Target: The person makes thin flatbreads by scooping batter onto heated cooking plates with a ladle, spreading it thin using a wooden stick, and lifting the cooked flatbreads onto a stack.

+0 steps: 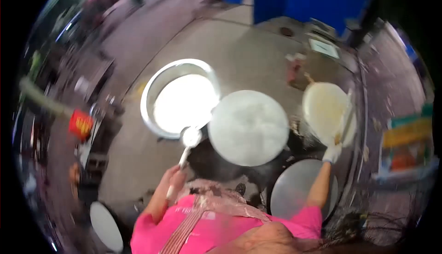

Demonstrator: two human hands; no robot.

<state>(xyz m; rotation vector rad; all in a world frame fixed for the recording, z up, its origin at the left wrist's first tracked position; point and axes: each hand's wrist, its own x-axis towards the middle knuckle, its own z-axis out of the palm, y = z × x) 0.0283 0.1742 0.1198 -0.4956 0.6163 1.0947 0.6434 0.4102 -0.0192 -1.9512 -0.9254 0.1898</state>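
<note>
My left hand (pixel 175 180) is wrapped round the pale handle of a ladle (pixel 191 137). The ladle's bowl is over the near rim of a large metal pot (pixel 148 88) that holds white liquid (pixel 186 104). Just right of the pot is a wide round white surface (pixel 248 127), hazy as if steaming. Out to the right, my right hand (pixel 332 153), in what looks like a white glove, is closed on a long thin stick (pixel 347 118). This stick lies along the right side of a round, pale yellowish sheet or disc (pixel 324 106); blur hides whether they touch.
Under my right forearm lies a round grey metal lid or tray (pixel 294 189). A white disc (pixel 106 226) leans at lower left, near a red packet (pixel 81 124). Blue panels (pixel 313 1) stand at the back, and a crate with coloured goods (pixel 405 148) is far right.
</note>
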